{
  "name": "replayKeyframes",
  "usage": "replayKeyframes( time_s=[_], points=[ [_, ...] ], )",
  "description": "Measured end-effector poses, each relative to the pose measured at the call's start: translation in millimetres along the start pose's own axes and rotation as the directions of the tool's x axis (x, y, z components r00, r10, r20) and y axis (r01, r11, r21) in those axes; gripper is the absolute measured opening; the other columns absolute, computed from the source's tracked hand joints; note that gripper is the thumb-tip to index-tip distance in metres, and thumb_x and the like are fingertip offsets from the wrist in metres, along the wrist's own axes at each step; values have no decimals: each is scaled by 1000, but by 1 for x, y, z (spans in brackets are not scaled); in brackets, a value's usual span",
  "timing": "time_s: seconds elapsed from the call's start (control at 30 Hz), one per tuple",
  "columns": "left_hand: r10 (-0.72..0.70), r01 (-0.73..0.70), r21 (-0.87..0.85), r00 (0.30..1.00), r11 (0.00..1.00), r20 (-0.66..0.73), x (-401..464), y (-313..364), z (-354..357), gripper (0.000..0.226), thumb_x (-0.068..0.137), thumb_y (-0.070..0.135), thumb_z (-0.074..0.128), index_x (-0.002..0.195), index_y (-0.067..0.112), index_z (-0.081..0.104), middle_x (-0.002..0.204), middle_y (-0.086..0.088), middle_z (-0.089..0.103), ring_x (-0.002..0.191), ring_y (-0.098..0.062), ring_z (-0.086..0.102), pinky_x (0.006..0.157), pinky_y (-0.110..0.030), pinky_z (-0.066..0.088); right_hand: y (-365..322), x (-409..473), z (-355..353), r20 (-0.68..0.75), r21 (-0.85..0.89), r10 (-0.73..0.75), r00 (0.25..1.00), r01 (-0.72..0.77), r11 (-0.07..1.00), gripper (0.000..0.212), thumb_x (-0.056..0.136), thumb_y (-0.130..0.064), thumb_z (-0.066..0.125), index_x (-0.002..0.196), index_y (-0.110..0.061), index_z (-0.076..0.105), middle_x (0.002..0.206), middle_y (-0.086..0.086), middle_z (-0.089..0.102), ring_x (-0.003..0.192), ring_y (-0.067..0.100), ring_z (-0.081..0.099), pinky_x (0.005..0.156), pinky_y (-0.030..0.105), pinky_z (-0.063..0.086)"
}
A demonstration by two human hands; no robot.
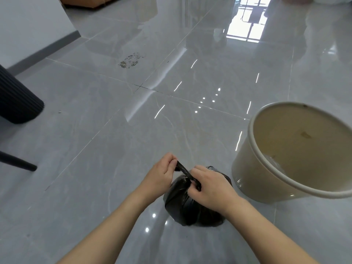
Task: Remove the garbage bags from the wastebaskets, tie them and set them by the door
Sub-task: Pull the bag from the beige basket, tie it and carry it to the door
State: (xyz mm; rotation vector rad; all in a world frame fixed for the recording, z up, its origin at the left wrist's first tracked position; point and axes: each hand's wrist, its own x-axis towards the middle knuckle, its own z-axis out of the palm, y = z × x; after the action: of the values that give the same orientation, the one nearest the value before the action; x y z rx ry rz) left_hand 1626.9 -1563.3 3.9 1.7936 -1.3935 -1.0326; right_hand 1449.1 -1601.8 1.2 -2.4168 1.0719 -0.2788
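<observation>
Garbage bag [187,203], black and glossy, bunched into a small round bundle on the grey tiled floor [99,149], low in the middle of the view. Two bare forearms reaching in from the bottom edge toward it. Right hand [211,187] over the top of the bundle, fingers curled tight around the gathered neck of the plastic. Left hand [162,172] just beside it, up and to the left, pinching a thin stretched strip of the same black plastic between thumb and fingers. Strip drawn taut between the two hands, which sit close together but apart. Whether a knot is formed there: cannot tell.

Just to the right of the bag, a cream wastebasket [253,141], round, with a thick rolled rim, open mouth facing the camera. Inside bare of any liner, with a few smudges on the inner wall. Near the bag but not touching it.

Further left, at the edge of the view, a dark ribbed bin [18,100] standing on the floor, and below it a thin black leg [17,162] slanting to the tiles.

Beyond, a patch of brownish specks [131,60] on the floor, a pale wall with a dark skirting strip [57,41], and the bright reflection of a window [245,21] in the polished tiles
</observation>
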Motion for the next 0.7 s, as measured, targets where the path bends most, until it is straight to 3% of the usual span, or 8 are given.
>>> replayKeyframes(
  time_s=[0.17, 0.3, 0.4, 0.5, 0.7],
  points=[
    [-56, 54, -182, 998, 982, -10, -4, 0, 6, 23, 103, 23, 34, 88, 15, 49, 77, -8, 71, 82, -27, 67, 86, -53, 52, 4, -3, 10, -136, -92, 15, 991, -28, 995, 17, 81, -30, 46, 92, -22, 57, 74, -4, 60, 63, 20, 57, 55, 34, 46],
    [-64, 62, -142, 998, 988, -11, -2, -2, 12, 23, 101, 30, 34, 83, 26, 47, 76, -4, 71, 81, -28, 64, 83, -55, 50, 7, -3, 12, -231, -231, -28, 973, -27, 972, 16, 79, -27, 42, 80, -23, 58, 67, -6, 56, 53, 15, 56, 46, 28, 41],
    [-77, 73, -124, 997, 990, -27, -2, 1, 15, 23, 101, 31, 34, 83, 24, 47, 73, -2, 69, 76, -27, 61, 80, -53, 50, 11, -6, 16, -239, -235, -29, 971, -29, 972, 18, 83, -28, 42, 84, -24, 59, 68, -8, 59, 56, 13, 58, 46, 28, 43],
    [-97, 95, -79, 995, 992, -29, 0, -1, 20, 22, 102, 27, 36, 86, 17, 46, 66, 0, 64, 64, -14, 54, 76, -48, 48, 14, -10, 18, -246, -237, -49, 968, -10, 972, 18, 85, -29, 44, 88, -24, 62, 72, -8, 64, 63, 14, 62, 49, 30, 49],
    [-148, 146, -49, 988, 988, -38, 3, -1, 22, 22, 100, 29, 45, 84, 15, 50, 65, 2, 57, 54, -4, 46, 60, -25, 40, 17, -14, 13, -317, -209, -169, 933, 106, 972, 13, 89, -26, 51, 92, -20, 63, 75, -7, 64, 62, 18, 62, 48, 33, 49]
  ],
)
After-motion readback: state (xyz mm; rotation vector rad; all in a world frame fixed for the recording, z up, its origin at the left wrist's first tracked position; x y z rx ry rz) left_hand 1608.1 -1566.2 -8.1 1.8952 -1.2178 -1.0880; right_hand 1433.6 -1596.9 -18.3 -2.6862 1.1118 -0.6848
